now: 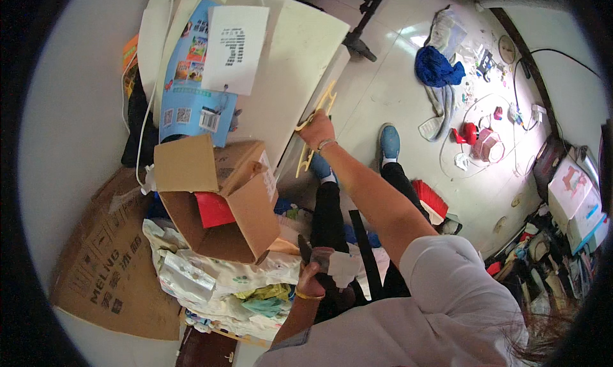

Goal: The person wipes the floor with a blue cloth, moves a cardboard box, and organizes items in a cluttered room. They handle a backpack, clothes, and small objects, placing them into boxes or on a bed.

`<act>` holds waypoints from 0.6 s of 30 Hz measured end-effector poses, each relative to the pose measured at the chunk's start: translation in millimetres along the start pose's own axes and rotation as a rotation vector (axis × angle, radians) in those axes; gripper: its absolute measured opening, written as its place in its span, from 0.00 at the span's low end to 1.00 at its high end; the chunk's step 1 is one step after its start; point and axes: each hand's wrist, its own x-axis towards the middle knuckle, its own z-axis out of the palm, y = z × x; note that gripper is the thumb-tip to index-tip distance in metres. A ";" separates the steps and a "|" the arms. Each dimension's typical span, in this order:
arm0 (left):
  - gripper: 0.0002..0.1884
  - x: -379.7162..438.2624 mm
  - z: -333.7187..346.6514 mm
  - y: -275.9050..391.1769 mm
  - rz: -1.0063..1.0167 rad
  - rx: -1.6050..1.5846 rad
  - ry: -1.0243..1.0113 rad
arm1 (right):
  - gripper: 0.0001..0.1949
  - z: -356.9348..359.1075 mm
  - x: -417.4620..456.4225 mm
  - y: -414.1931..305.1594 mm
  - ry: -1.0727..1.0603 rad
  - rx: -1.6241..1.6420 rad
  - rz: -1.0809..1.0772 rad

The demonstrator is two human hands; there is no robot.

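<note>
My right hand (317, 130) reaches to the front edge of a white cabinet (297, 46). Its fingers are closed around a cream-yellow handle-like piece (329, 96), whose other end shows below the hand. A dark gap runs along the cabinet's front beside it. Low in front of my body, my left hand (311, 282) holds a dark object (304, 249). A translucent part and a white piece of paper or label (343, 268) are next to it; what the object is cannot be told.
On the cabinet lie a blue printed sheet (191, 103) and a white card (237, 51). An open cardboard box (254, 218) with something red inside stands left. My blue shoes (390, 142) are on the tiles, near a red brush (429, 197), blue cloth (436, 68) and a cable.
</note>
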 end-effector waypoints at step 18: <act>0.28 4.0 20.9 5.7 -0.059 -0.123 -0.025 | 0.28 12.4 -26.7 -4.8 0.078 0.150 -0.149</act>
